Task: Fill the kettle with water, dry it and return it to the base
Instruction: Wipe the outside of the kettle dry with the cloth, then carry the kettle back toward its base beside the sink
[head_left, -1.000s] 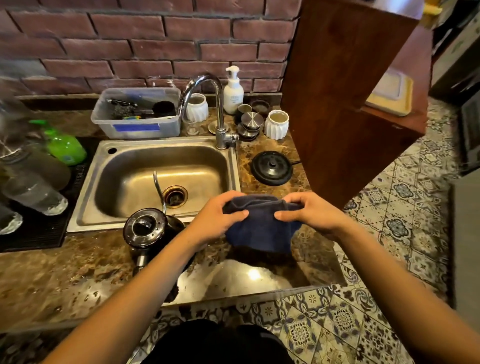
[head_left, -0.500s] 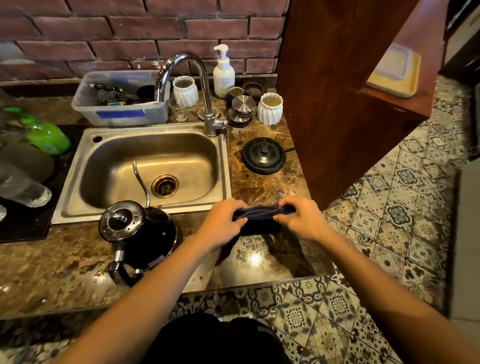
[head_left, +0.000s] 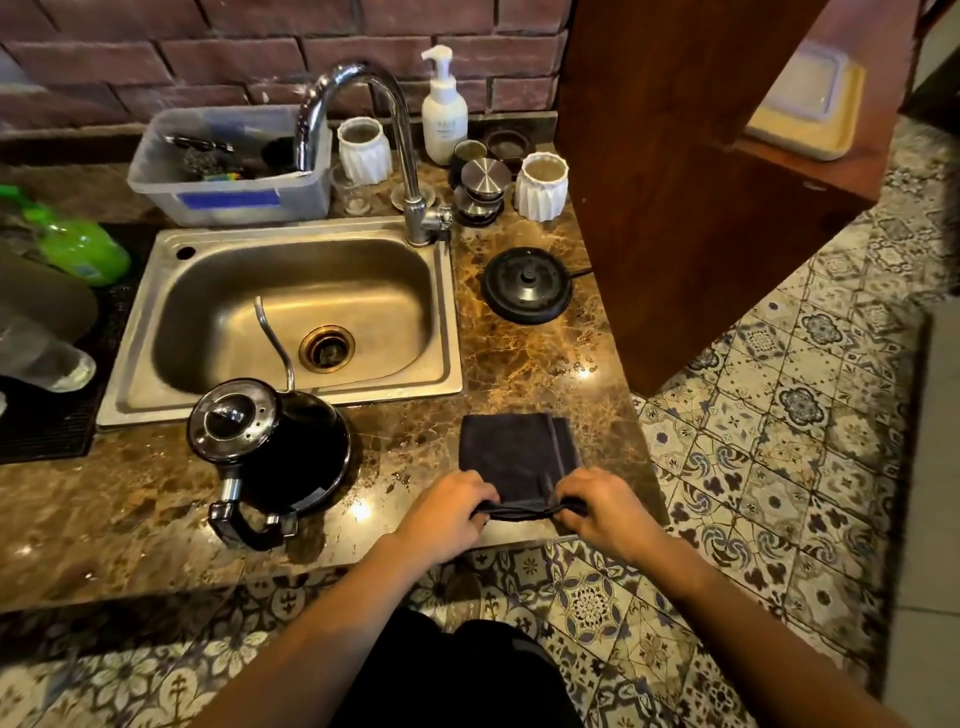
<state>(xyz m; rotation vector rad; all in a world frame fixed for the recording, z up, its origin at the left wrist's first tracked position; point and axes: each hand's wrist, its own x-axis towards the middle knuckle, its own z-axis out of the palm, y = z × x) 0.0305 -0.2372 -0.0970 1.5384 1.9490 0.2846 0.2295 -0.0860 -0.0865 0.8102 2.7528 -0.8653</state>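
A black gooseneck kettle (head_left: 291, 447) with a shiny lid stands on the marble counter in front of the sink, its handle toward me and its thin spout over the basin. Its round black base (head_left: 527, 285) sits empty on the counter right of the sink. A dark blue cloth (head_left: 511, 452) lies folded flat on the counter right of the kettle. My left hand (head_left: 447, 512) and my right hand (head_left: 605, 509) both pinch the cloth's near edge, close to the counter's front edge.
A steel sink (head_left: 291, 312) with a curved tap (head_left: 363, 104) fills the middle. Behind it stand a plastic tub (head_left: 228, 166), white cups, small tins and a soap pump (head_left: 443, 109). A green bottle (head_left: 78, 244) and glasses lie at left. A wooden cabinet (head_left: 675, 156) rises at right.
The cloth was held up bunched between both hands; it has come down onto the counter and now lies flat and folded, with both hands pulled back to its near edge.
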